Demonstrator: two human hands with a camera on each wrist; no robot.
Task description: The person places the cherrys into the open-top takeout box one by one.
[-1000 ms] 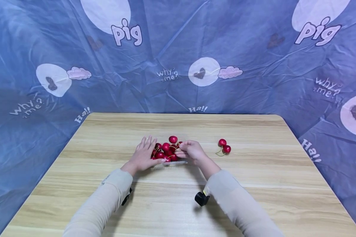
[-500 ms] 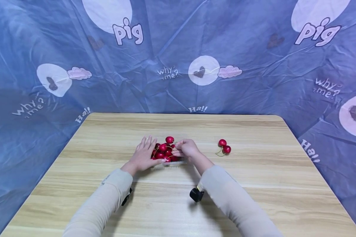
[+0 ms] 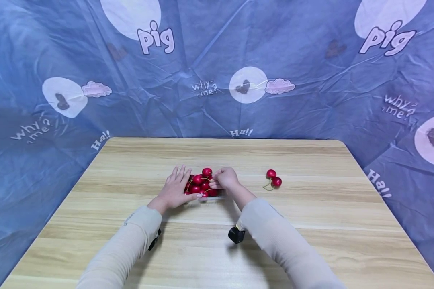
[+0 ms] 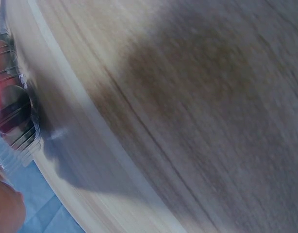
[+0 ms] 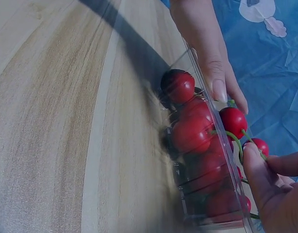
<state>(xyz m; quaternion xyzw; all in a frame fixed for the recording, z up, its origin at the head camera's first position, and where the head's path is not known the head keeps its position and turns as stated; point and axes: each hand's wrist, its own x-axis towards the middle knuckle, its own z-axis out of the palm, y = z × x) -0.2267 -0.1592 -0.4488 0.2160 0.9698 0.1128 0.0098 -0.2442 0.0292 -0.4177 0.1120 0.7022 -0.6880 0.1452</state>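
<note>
A clear plastic box full of red cherries stands on the table. My left hand rests over the box's left end, its fingers straight and its thumb along the near rim. At the box's right side, my right hand pinches a green cherry stem between thumb and fingertip, just above the fruit. One cherry sits at the far side of the pile. In the left wrist view, only the edge of the box and a blurred fingertip show.
Two cherries joined by their stems lie on the wooden table to the right of the box. Behind the table's far edge hangs a blue printed cloth. A black wrist camera hangs beneath the right sleeve.
My right hand has moved a little left, further over the box. The cherry at the far side has shifted slightly left with it. My left hand has stayed in place.
</note>
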